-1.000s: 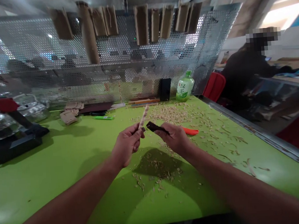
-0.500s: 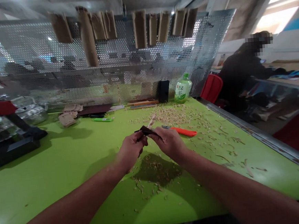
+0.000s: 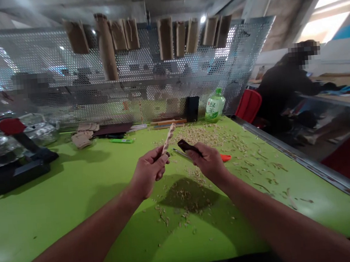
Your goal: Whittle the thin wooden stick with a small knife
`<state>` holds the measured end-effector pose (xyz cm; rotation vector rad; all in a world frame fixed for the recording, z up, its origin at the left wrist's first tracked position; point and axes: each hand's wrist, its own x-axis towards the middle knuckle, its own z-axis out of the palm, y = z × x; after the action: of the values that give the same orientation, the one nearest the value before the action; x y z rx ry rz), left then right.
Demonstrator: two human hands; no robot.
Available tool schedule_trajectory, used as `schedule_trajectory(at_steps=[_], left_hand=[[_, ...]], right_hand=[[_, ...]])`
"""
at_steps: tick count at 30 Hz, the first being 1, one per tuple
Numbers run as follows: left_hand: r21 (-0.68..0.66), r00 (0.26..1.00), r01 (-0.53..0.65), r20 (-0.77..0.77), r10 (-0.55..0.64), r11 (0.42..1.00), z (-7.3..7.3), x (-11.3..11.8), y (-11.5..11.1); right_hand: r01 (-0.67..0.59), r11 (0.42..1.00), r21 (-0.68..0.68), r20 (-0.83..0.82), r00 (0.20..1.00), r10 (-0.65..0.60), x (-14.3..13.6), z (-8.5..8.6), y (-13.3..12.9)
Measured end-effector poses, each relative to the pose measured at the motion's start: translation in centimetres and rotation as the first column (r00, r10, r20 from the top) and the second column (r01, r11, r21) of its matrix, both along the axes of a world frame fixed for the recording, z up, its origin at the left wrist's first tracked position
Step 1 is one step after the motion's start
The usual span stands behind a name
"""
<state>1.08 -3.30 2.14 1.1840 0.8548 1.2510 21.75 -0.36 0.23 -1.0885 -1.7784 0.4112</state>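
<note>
My left hand (image 3: 149, 169) is closed round the lower end of a slim carved wooden stick (image 3: 168, 137), pale with a wavy, twisted surface, pointing up and away. My right hand (image 3: 208, 160) grips a folded dark brown strip that looks like sandpaper (image 3: 188, 146), apart from the stick. Beside that hand's fingers shows a thin silvery piece (image 3: 180, 151); whether it is held cannot be made out. Behind the right hand, an orange-handled knife (image 3: 226, 157) lies on the table, mostly hidden. Wood shavings (image 3: 184, 195) lie below both hands.
On the green table (image 3: 78, 211), more shavings (image 3: 205, 133) spread right. A green tea bottle (image 3: 214, 107), a black block (image 3: 192, 108), wooden strips (image 3: 170, 122), a dark sheet (image 3: 114, 129) and a light green cutter (image 3: 121, 141) sit toward the back. A person (image 3: 286, 78) sits at right.
My hands have moved apart. The dark strip, which was around or against the stick between both hands, is now off it in my right hand, and more of the stick shows.
</note>
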Motion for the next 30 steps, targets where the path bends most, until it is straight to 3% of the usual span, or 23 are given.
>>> schedule_trajectory(at_steps=[4, 7, 12, 23, 30], left_hand=[[0.017, 0.988, 0.070, 0.137, -0.072, 0.997, 0.3, 0.3, -0.5], [0.010, 0.976, 0.061, 0.210, -0.061, 0.998, 0.6, 0.6, -0.8], [0.018, 0.970, 0.056, 0.238, -0.059, 0.998, 0.8, 0.8, -1.2], [-0.010, 0.987, -0.028, 0.159, 0.030, 1.000, -0.1, 1.0, -0.7], [-0.016, 0.989, -0.084, 0.123, 0.086, 0.996, -0.4, 1.3, -0.6]], right_hand=[[-0.137, 0.980, -0.145, -0.279, 0.956, 0.092, -0.2, 0.3, 0.1], [-0.200, 0.956, -0.214, -0.447, 0.891, 0.086, -0.3, 0.3, 0.4], [-0.279, 0.933, -0.228, -0.590, 0.802, 0.095, -0.2, 0.2, 0.7], [-0.342, 0.918, -0.203, -0.561, 0.809, 0.177, -0.9, 0.0, 0.3], [-0.387, 0.911, -0.143, -0.400, 0.865, 0.304, -2.0, 4.1, -1.7]])
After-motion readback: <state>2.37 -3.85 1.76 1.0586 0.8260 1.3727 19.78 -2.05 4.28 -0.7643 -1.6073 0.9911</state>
